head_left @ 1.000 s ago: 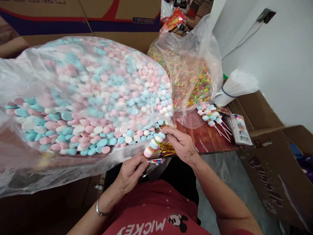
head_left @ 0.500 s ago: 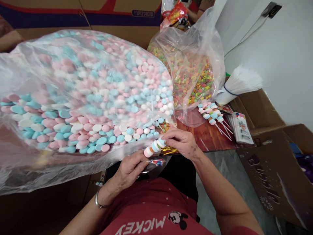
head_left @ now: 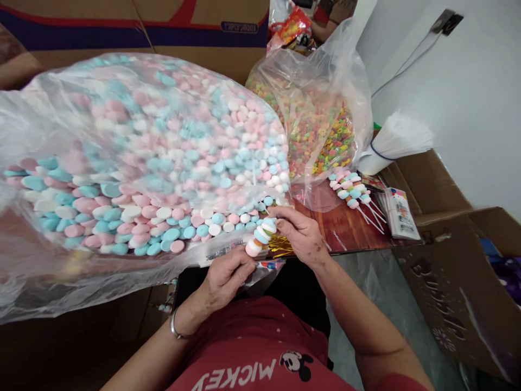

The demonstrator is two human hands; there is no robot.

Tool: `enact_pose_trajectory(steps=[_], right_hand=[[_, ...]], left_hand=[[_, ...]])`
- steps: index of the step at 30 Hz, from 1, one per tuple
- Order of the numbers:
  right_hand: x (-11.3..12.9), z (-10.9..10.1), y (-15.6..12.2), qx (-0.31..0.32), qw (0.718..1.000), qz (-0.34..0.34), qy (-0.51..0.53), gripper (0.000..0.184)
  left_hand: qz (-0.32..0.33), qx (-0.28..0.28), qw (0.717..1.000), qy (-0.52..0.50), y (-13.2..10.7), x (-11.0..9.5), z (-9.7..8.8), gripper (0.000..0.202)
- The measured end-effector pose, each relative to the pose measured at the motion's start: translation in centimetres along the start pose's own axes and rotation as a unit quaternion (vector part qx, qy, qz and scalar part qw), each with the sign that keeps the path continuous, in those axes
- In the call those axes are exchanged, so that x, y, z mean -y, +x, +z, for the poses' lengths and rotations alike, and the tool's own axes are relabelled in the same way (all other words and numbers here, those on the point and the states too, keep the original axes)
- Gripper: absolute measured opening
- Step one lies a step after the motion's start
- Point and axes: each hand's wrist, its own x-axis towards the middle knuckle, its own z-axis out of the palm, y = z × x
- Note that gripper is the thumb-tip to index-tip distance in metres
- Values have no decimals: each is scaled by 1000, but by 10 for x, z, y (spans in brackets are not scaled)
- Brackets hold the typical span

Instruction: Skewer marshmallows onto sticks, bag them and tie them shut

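Between my two hands is a candy skewer [head_left: 264, 234] of pink, white and blue marshmallows with orange and green rings. My right hand [head_left: 303, 236] pinches its upper blue end between thumb and fingers. My left hand [head_left: 228, 277] is closed at the pink lower end, gripping a small clear plastic bag [head_left: 268, 266] with red and blue print. Whether a stick also sits in the left fingers is hidden. Just beyond my hands lies a large clear bag of marshmallows [head_left: 171, 233], its open edge facing me. Gold twist ties [head_left: 280, 246] lie beside the right hand.
Behind stands a clear bag of ring candies [head_left: 321, 130]. Several other candy skewers [head_left: 352, 189] lie on the wooden table [head_left: 321, 222], near a stack of printed bags [head_left: 401, 214]. A container of white sticks [head_left: 376, 157] and an open cardboard box [head_left: 443, 277] are at right.
The skewer has swung steeper and slid slightly right. My left hand has shifted a little right with the printed bag, and the right hand has dropped slightly, exposing more twist ties.
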Motion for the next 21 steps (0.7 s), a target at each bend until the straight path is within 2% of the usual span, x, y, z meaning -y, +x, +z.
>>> enact_pose_trajectory(steps=[4,7,9,13,16,18,21], right_hand=[[-4,7,-8,-56,992,53,100,35],[-8,12,-13,-53,974,90,200,44],[-9,16,-16,-29,962,110,250,50],[-7,19,-21,25,949,148,277,43],[-5,17,-18,42,938,172,298,46],[-5,16,-14,34,927,182,327,42],[-6,16,-10,-12,914,187,361,33]], left_hand=[[-10,-11,1000,-25,9,-3,4,18],[-22,-15,998,-51,12,-5,7,17],[-38,-30,996,-74,13,-5,10,18],[-72,-47,990,-108,15,-7,16,23],[-97,-35,985,-136,17,-8,19,25],[-123,-38,979,-159,18,-7,20,26],[-180,-71,959,-207,17,-3,24,29]])
